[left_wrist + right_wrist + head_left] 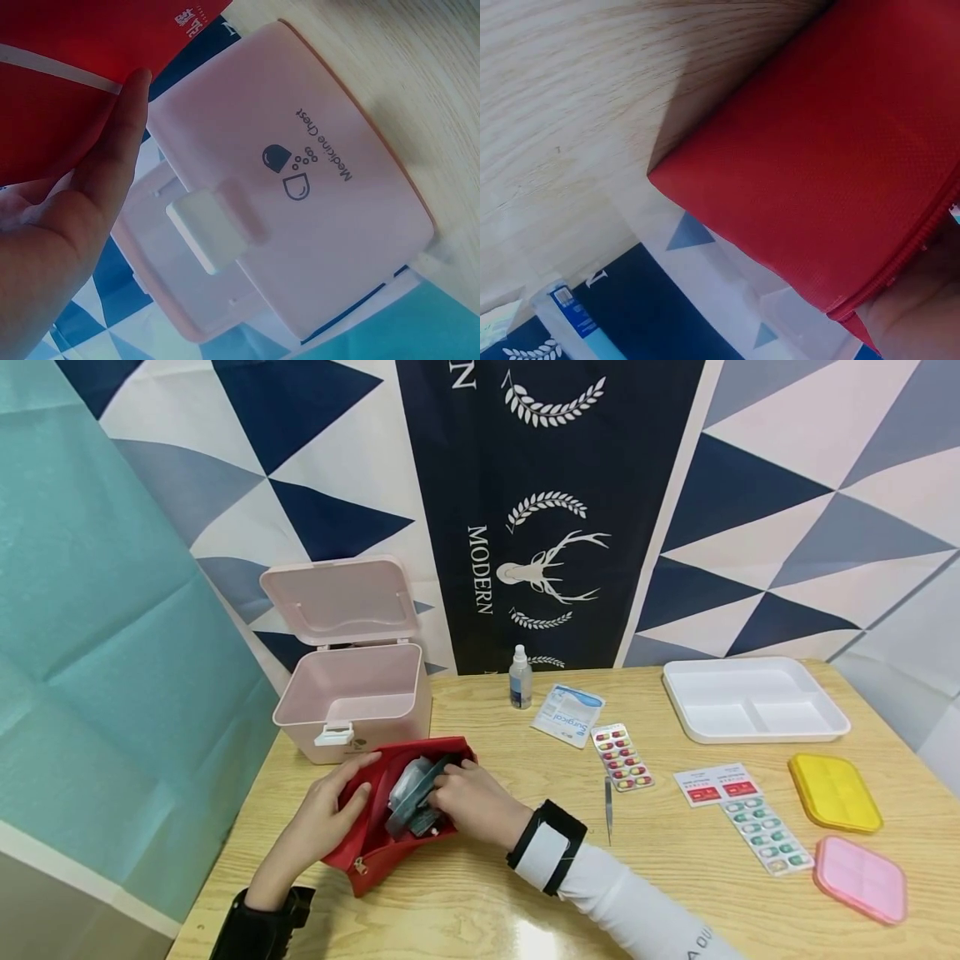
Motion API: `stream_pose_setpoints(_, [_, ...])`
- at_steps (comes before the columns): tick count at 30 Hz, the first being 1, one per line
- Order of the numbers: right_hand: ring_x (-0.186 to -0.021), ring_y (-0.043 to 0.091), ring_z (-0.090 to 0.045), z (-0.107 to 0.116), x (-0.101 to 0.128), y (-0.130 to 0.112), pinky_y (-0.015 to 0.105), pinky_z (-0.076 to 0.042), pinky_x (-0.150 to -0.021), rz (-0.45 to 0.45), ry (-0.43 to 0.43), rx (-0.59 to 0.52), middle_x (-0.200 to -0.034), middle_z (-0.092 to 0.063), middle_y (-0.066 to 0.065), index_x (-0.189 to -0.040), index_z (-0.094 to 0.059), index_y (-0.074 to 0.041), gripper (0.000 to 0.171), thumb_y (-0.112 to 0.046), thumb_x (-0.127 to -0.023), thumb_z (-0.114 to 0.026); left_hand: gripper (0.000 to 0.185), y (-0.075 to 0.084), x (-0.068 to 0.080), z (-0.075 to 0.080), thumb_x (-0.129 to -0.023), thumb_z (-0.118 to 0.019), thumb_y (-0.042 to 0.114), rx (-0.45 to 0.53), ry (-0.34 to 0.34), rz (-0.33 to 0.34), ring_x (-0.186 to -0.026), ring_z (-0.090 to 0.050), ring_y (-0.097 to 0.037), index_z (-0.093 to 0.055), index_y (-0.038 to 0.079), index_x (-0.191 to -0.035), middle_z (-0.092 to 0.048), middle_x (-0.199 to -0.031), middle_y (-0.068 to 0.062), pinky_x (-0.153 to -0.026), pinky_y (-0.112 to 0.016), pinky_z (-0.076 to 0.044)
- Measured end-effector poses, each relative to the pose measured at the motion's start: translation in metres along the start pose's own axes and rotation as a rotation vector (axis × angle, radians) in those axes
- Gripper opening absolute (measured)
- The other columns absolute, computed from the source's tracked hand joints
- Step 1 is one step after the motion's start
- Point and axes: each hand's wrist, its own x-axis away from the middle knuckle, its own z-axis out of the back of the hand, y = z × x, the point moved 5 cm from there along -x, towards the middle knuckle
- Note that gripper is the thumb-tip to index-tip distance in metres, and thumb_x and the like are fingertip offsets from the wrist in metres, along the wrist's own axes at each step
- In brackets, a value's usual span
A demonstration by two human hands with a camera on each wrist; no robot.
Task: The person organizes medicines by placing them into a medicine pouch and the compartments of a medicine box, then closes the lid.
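Wooden table [517, 885]: hands [330, 814] [480, 803] at red pouch [386, 858] of grey items [414, 797], left gripping it, right's hold unclear

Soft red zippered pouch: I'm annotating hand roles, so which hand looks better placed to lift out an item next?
Probably the right hand: its fingers reach into the open soft red zippered pouch, at the long grey-green item inside. The left hand is occupied gripping the pouch's side.

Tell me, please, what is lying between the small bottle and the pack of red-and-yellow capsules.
In the head view, a flat packet marked "Surgical" lies between the small bottle and the capsule pack.
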Motion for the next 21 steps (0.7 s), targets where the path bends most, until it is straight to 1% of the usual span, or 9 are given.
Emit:
stream_pose_setpoints(3, [-0.082,0.013,-0.057,-0.001,0.000,0.000,0.027,-0.043,-0.067,-0.005,-0.006,0.010,-0.085,-0.066,-0.007,-0.087,-0.072,-0.024,0.012,-0.015,-0.082,-0.064,0.043,0.000,0.000,0.000,-0.087,-0.054,-0.002,-0.005,0.003,-0.007,-0.097,-0.057,-0.026,-0.049,0.006,-0.128,-0.055,-0.121,-0.016,-0.071,-0.033,-0.056])
stream_pose_setpoints(5, [-0.082,0.013,-0.057,0.001,0.002,0.000,0.026,-0.042,-0.066,-0.003,0.006,0.009,-0.084,-0.066,-0.007,-0.088,-0.071,-0.023,0.011,-0.016,-0.083,-0.064,0.043,-0.001,0.000,0.000,-0.087,-0.054,-0.001,-0.009,0.002,-0.003,-0.098,-0.057,-0.026,-0.049,0.006,-0.128,-0.055,-0.122,-0.015,-0.073,-0.034,-0.055])
stream_pose_setpoints(7, [-0.082,0.013,-0.056,0.004,0.005,0.000,0.026,-0.041,-0.066,-0.003,0.029,-0.006,-0.085,-0.066,-0.007,-0.088,-0.071,-0.022,0.009,-0.018,-0.083,-0.064,0.043,-0.002,0.001,0.000,-0.086,-0.055,-0.001,-0.012,0.001,0.000,-0.099,-0.057,-0.027,-0.048,0.006,-0.128,-0.054,-0.123,-0.016,-0.074,-0.035,-0.055])
stream_pose_setpoints(11, [-0.085,0.013,-0.054,0.017,0.013,0.006,0.026,-0.041,-0.072,-0.026,0.100,-0.082,-0.087,-0.066,-0.006,-0.090,-0.069,-0.019,0.008,-0.020,-0.084,-0.064,0.044,-0.002,0.001,0.000,-0.086,-0.055,-0.001,-0.011,0.000,0.012,-0.098,-0.057,-0.027,-0.048,0.006,-0.129,-0.054,-0.123,-0.016,-0.072,-0.034,-0.056])
stream_pose_setpoints(14, [-0.088,0.013,-0.054,0.027,0.021,0.013,0.027,-0.042,-0.078,-0.061,0.174,-0.122,-0.090,-0.065,-0.005,-0.090,-0.068,-0.017,0.008,-0.019,-0.085,-0.062,0.044,-0.002,0.000,0.000,-0.086,-0.054,-0.001,-0.010,0.000,0.013,-0.098,-0.057,-0.027,-0.048,0.006,-0.129,-0.054,-0.123,-0.016,-0.072,-0.034,-0.056])
stream_pose_setpoints(16, [-0.089,0.013,-0.054,0.032,0.029,0.020,0.029,-0.043,-0.079,-0.095,0.223,-0.141,-0.092,-0.066,-0.004,-0.091,-0.068,-0.017,0.009,-0.018,-0.085,-0.062,0.043,-0.003,0.000,0.000,-0.087,-0.054,-0.002,-0.007,-0.002,0.012,-0.098,-0.057,-0.027,-0.048,0.006,-0.129,-0.054,-0.123,-0.016,-0.072,-0.033,-0.056])
stream_pose_setpoints(21, [-0.088,0.014,-0.056,0.037,0.050,0.044,0.029,-0.043,-0.076,-0.212,0.310,-0.151,-0.093,-0.066,-0.002,-0.096,-0.068,-0.014,0.014,-0.015,-0.082,-0.064,0.043,-0.003,-0.001,0.000,-0.087,-0.054,-0.002,-0.010,-0.002,0.012,-0.098,-0.057,-0.027,-0.048,0.007,-0.129,-0.054,-0.123,-0.015,-0.072,-0.033,-0.056])
